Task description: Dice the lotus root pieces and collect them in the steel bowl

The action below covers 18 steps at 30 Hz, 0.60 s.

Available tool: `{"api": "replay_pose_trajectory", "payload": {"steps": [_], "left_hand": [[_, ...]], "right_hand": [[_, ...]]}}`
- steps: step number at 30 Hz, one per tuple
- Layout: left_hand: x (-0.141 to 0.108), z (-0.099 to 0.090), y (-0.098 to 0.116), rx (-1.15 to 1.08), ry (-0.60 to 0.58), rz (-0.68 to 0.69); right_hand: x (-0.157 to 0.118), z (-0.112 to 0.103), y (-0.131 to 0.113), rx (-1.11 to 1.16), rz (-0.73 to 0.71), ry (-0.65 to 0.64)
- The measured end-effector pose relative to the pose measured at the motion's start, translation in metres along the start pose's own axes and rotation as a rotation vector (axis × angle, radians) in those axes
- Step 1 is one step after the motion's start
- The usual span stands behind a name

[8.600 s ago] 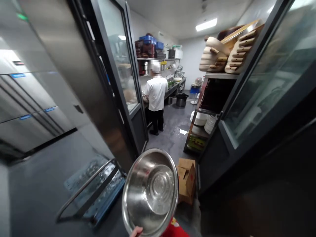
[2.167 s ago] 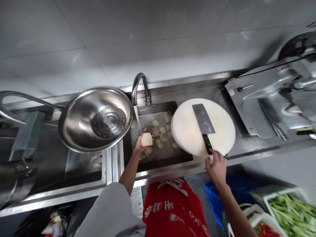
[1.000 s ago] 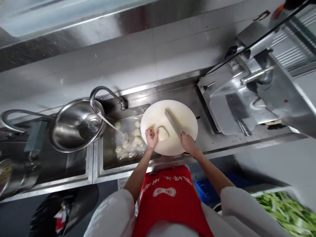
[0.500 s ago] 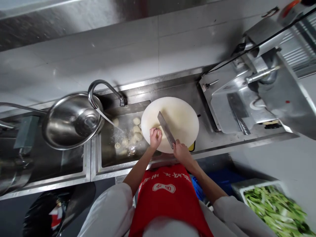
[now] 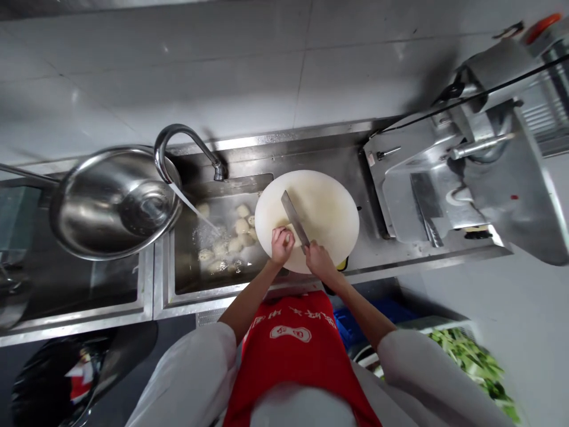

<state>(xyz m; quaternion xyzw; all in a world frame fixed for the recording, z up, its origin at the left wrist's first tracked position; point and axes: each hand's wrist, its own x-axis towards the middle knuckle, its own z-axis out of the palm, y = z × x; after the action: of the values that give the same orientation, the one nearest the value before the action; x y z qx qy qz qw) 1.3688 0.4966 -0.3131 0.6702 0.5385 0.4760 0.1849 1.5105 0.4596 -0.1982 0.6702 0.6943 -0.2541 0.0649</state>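
Observation:
On the round white cutting board (image 5: 333, 219), my left hand (image 5: 281, 245) curls its fingers over a pale piece of lotus root (image 5: 291, 230), most of it hidden under them. My right hand (image 5: 318, 258) grips the handle of a cleaver (image 5: 294, 217). The blade slants up and left across the board, its flat side close beside my left fingertips; whether it touches the piece I cannot tell. In the sink (image 5: 182, 273) to the left, several peeled lotus root pieces (image 5: 242, 226) lie in water.
A curved faucet (image 5: 186, 131) runs water into the sink. A big steel bowl (image 5: 102, 201) stands left of it. At the right is a steel slicing machine (image 5: 489, 133) with another cleaver (image 5: 424, 204) lying by it. Cut greens (image 5: 471, 359) fill a crate at lower right.
The view has shifted slightly. My left hand still holds the piece, and the cleaver has moved a little left, nearer my left fingers.

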Motion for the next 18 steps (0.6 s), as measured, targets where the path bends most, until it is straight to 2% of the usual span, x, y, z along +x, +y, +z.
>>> {"api": "replay_pose_trajectory", "payload": {"steps": [3,5,7,10,12,14,16,18], "left_hand": [[0.000,-0.007,0.006,-0.006,-0.018,0.004],[0.010,-0.015,0.016,-0.002,-0.018,0.012],[0.033,-0.022,0.031,0.026,0.000,0.040],[0.089,-0.024,0.055,0.105,-0.034,0.175],[0.129,-0.018,0.061,0.191,-0.199,0.311],[0.156,-0.007,0.057,0.279,-0.407,0.394],[0.168,0.005,0.048,0.344,-0.554,0.385],[0.167,0.014,0.041,0.370,-0.610,0.349]], "right_hand": [[0.007,0.011,0.000,0.031,0.011,0.033],[0.007,0.014,0.003,0.038,0.006,0.044],[0.007,0.015,0.006,0.030,-0.005,0.040],[0.008,0.013,0.007,-0.013,-0.008,0.026],[0.010,0.011,0.005,-0.043,-0.001,0.016],[0.014,0.007,0.002,-0.056,0.001,-0.008],[0.017,0.004,-0.001,-0.060,-0.002,-0.040],[0.019,0.002,-0.002,-0.054,0.006,-0.064]]}}
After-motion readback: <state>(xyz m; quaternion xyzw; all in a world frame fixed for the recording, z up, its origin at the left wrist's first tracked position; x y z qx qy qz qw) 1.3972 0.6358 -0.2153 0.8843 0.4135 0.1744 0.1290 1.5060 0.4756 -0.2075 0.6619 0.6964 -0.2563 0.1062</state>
